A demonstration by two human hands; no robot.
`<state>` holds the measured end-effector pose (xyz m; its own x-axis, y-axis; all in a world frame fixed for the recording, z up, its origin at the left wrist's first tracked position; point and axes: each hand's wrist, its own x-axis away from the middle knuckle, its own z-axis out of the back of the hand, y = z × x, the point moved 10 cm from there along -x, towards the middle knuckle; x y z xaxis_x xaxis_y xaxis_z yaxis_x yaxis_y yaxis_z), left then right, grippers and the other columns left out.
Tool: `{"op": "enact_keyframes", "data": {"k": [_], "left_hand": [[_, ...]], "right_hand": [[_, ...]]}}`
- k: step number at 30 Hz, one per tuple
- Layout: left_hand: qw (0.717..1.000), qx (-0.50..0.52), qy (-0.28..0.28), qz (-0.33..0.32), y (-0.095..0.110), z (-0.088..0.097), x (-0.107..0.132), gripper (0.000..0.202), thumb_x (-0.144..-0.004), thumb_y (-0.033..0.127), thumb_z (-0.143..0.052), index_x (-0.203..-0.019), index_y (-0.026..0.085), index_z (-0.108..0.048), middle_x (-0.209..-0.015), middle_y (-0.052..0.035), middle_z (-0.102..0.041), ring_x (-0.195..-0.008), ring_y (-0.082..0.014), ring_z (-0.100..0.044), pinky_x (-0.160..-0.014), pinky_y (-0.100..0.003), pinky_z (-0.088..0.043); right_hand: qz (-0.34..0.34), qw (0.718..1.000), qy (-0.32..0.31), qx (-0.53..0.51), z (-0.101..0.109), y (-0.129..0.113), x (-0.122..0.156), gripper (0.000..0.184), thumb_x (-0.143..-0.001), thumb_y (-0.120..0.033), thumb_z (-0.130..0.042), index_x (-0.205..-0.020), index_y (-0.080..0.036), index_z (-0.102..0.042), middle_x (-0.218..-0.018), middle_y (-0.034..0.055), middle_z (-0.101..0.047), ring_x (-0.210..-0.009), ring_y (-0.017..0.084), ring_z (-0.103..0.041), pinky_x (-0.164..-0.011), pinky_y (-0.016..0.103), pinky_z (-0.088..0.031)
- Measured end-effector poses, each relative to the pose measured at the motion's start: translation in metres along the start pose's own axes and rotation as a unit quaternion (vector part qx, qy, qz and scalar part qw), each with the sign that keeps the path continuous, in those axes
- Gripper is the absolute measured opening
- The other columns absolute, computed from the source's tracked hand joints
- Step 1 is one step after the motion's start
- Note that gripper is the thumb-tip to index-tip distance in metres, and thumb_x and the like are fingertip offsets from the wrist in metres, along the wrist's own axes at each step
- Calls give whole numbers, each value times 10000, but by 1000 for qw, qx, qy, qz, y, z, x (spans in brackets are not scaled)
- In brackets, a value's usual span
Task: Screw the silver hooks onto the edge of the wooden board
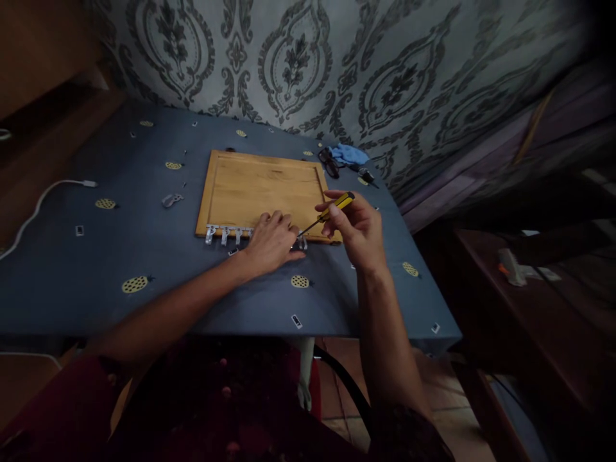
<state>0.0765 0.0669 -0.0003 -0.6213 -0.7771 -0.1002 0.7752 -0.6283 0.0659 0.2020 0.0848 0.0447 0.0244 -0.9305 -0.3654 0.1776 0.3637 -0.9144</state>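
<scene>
From where I stood, the person's left hand [272,242] lay palm down on the near edge of the wooden board [264,186]. Its fingers were loosely spread over the metal hook rail [224,232], pressing on it rather than gripping. The rail ran along that edge from left to right, with its hooks hanging toward the person. Part of it was hidden under the hand.

The right hand [359,231] hovered just to the right of the left and a little above the bench [144,269]. Its fingers were pinched tight on the yellow-and-black handle of a screwdriver [332,210]. The tool's long axis slanted down and to the left, handle high by the right hand. The tip was low, at the rail's right end, just beside the left fingertips. I could not tell whether the tip touched metal.

Farther back near the wall lay a pair of glasses [329,162] and a blue cloth [350,153]. A white cable [43,199] trailed off the left side.
</scene>
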Motion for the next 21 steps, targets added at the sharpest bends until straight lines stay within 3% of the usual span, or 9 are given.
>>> {"op": "enact_keyframes", "data": {"k": [4, 8, 12, 18, 21], "left_hand": [[1000, 7, -13, 0, 0, -1, 0, 524, -1007, 551, -682, -1293, 114, -720, -1322, -185, -684, -1293, -364, -550, -1039, -455, -415], [1000, 12, -14, -4, 0, 0, 1, 525, -1016, 548, -668, -1302, 110, -719, -1334, -192, -680, -1301, -373, -549, -1050, -471, -421], [1000, 11, -14, -4, 0, 0, 1, 524, -1015, 546, -670, -1299, 109, -724, -1330, -195, -682, -1302, -376, -553, -1057, -480, -427], [1000, 8, -17, -3, 0, -2, 1, 525, -1015, 548, -669, -1296, 108, -722, -1333, -186, -677, -1323, -372, -549, -1074, -476, -430], [1000, 2, -2, -5, 0, -1, 1, 511, -1009, 555, -675, -1270, 118, -729, -1301, -180, -688, -1297, -365, -560, -1052, -467, -433]], "right_hand": [[3, 1000, -2, -9, -1, -3, -1, 425, -818, -615, -850, -977, -224, -797, -877, 22, -800, -495, 71, -588, -494, 240, -522], [20, 998, 56, -18, 3, -2, -1, 363, -744, -530, -932, -851, -218, -780, -702, -30, -726, -442, 63, -552, -447, 219, -475], [48, 991, 128, -6, 5, -1, 3, 414, -684, -523, -963, -739, -215, -692, -582, -72, -618, -402, 66, -516, -380, 207, -418], [131, 951, 278, 28, 22, -13, 27, 455, -812, -645, -826, -775, -240, -623, -683, -47, -642, -432, 82, -550, -388, 237, -464], [134, 953, 271, 31, 21, -11, 29, 454, -830, -639, -816, -771, -242, -603, -700, -42, -647, -430, 82, -550, -384, 243, -469]]}}
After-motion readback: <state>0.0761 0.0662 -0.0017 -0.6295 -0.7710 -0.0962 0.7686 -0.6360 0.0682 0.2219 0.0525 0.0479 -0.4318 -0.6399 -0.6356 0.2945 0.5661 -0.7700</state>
